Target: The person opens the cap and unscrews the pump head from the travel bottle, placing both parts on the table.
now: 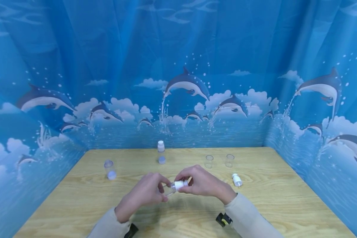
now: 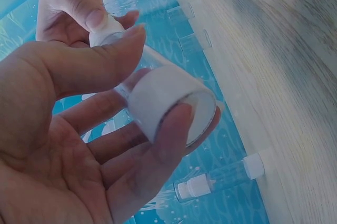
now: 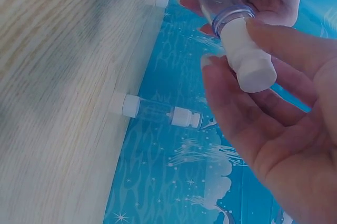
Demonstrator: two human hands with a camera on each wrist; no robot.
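Observation:
My left hand grips a small clear bottle by its body. In the left wrist view the fingers wrap round its white base. From the other side my right hand pinches a white pump top, which sits at the bottle's mouth and lines up with it. The right wrist view shows the pump top's rounded white end between thumb and fingers, and the bottle's clear rim around its other end. Whether the thread is engaged cannot be told. Both hands are above the wooden table.
A clear bottle with a white base stands at the left. Another bottle with a white pump top stands at the back. Two clear caps stand right of centre, and a loose white pump top lies nearer. A dolphin curtain surrounds the table.

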